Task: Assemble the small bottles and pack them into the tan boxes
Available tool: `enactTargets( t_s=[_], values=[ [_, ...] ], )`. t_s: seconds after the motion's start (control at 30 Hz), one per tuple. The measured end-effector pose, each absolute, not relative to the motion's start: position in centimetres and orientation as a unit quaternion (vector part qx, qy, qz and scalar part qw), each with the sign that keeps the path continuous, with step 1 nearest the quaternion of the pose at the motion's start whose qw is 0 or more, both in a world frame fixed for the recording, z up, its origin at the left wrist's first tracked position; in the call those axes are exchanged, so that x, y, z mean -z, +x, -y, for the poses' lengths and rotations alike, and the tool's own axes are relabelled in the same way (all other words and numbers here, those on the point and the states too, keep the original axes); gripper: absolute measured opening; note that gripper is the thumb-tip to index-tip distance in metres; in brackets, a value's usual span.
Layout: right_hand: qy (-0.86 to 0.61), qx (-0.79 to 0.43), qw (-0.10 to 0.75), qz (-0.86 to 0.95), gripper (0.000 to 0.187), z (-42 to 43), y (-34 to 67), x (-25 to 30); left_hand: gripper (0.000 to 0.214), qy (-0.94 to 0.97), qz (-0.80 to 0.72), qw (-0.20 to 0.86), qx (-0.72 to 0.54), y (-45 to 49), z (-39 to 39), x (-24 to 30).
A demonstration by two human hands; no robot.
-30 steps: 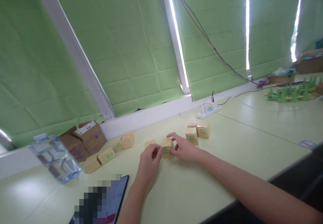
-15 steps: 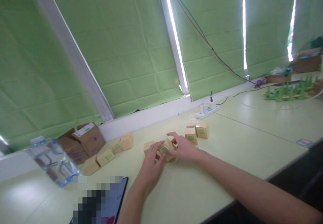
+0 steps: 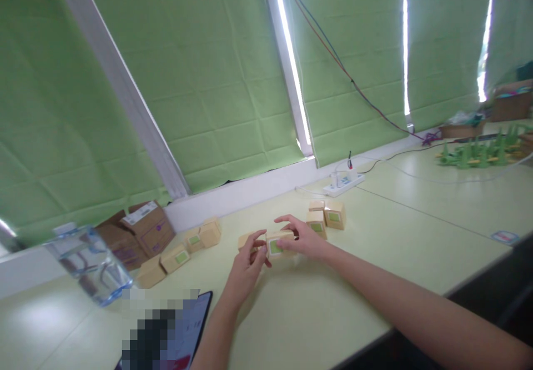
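Note:
A small tan cardboard box (image 3: 273, 247) with a green label faces me near the middle of the table. My right hand (image 3: 306, 240) grips it, thumb on the labelled front and fingers over the top and behind. At its left edge is my left hand (image 3: 245, 267), fingers apart and curved; whether a fingertip touches the box I cannot tell. Another tan box (image 3: 245, 240) stands partly hidden behind the left hand. Just beyond my right hand is a cluster of boxes (image 3: 334, 216), several of the same kind.
More small boxes (image 3: 175, 258) line the left side, by an open brown carton (image 3: 150, 228) and a large water bottle (image 3: 94, 264). A tablet-like device (image 3: 195, 325), partly blurred out, lies in front. Behind are a power strip (image 3: 343, 184) and cables; green spiky pieces (image 3: 478, 154) lie far right.
The held box has turned from a tilted pose so its label faces me more squarely. My left hand has drawn slightly left, its fingers coming off the box front.

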State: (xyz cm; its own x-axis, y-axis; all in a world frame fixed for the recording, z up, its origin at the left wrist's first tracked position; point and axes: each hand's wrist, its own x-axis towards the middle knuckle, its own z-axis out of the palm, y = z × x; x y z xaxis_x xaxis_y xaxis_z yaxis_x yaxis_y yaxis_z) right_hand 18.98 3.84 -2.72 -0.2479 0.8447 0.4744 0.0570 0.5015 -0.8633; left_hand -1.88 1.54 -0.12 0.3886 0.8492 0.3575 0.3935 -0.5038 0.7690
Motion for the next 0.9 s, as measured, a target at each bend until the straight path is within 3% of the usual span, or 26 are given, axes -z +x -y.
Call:
enactTargets(
  t_s=[0.4, 0.57, 0.9],
  values=[
    [-0.314, -0.391, 0.51, 0.698, 0.059, -3.5, 19.3, 2.4, 0.038, 0.787, -0.393, 0.294, -0.373, -1.7, -0.9, -0.3],
    [-0.34, -0.357, 0.489, 0.719, 0.048, -3.4, 19.2, 2.4, 0.032, 0.787, -0.4, 0.288, -0.37, -1.3, -0.8, -0.1],
    [-0.276, -0.45, 0.492, 0.692, 0.044, -3.3, 18.5, 2.1, 0.039, 0.776, -0.404, 0.262, -0.407, -0.8, -0.4, -0.3]
  ],
)
